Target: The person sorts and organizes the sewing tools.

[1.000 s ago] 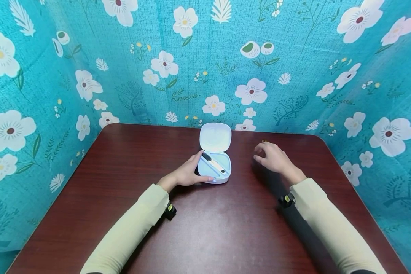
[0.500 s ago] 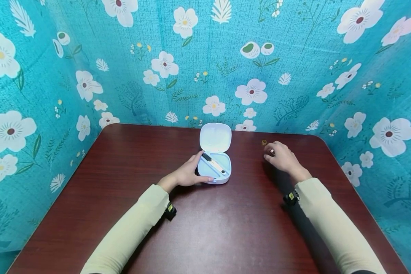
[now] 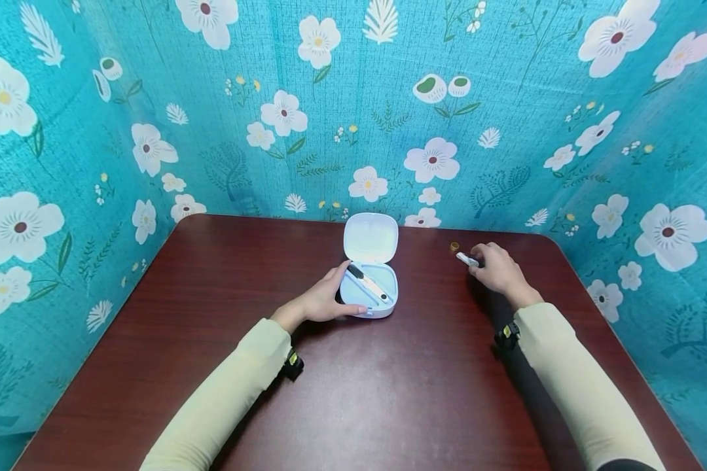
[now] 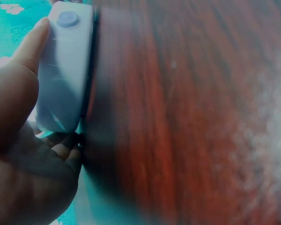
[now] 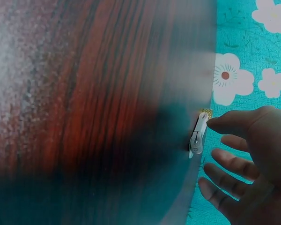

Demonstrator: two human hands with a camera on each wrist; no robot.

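Note:
My left hand (image 3: 319, 297) grips the left side of a pale blue hinged case (image 3: 393, 302), thumb along its front and fingers round the back left. The lid (image 3: 371, 237) stands raised. Inside lies a slim white tool (image 3: 377, 288) with a dark end and a black dot. In the left wrist view the thumb presses the case's front wall (image 4: 65, 61) near a round button (image 4: 68, 18). My right hand (image 3: 499, 269) is beside a nail clipper (image 3: 467, 260) on the table. The right wrist view shows its fingers spread, with the thumb tip right at the clipper (image 5: 197, 136).
A small gold ring-shaped object (image 3: 454, 246) lies just behind the clipper. Dark red-brown wood makes up the tabletop (image 3: 377, 392). Blue floral cloth (image 3: 353, 118) hangs along the back and both sides, close to the table's edges.
My right hand has moved to the right, bringing the gold ring-shaped object and the nail clipper into fuller sight. The left hand and the case stay in place.

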